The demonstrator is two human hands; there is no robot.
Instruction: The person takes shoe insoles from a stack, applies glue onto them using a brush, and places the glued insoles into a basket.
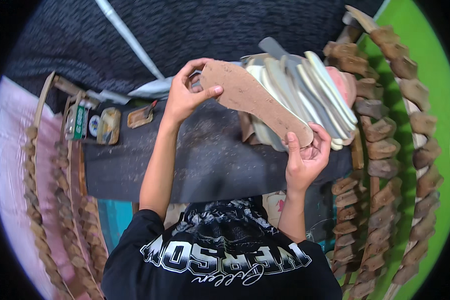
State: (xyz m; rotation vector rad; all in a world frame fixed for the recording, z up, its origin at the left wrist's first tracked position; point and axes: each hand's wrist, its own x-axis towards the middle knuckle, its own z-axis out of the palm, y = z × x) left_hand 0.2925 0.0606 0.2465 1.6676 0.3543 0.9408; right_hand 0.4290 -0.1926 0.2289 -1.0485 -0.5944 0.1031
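Note:
A brown, sole-shaped insole (252,95) is held up above the table, slanting from upper left down to the right. At its broad end my left hand (190,92) grips it, thumb on the face and the other fingers mostly behind. The narrower heel end sits in my right hand (307,155), with the thumb on its edge and fingers round behind. Dark marks and scuffs show on the insole's face. Just behind it lies a pile of cream and grey insoles (315,90), partly hidden by the held one.
A dark, speckled table (120,165) stretches before me. On its left are a yellowish tub (108,126), a small tray (140,117) with a brush-like tool, and a green-labelled container (77,122). Wooden racks of brown shoe lasts (380,135) flank both sides.

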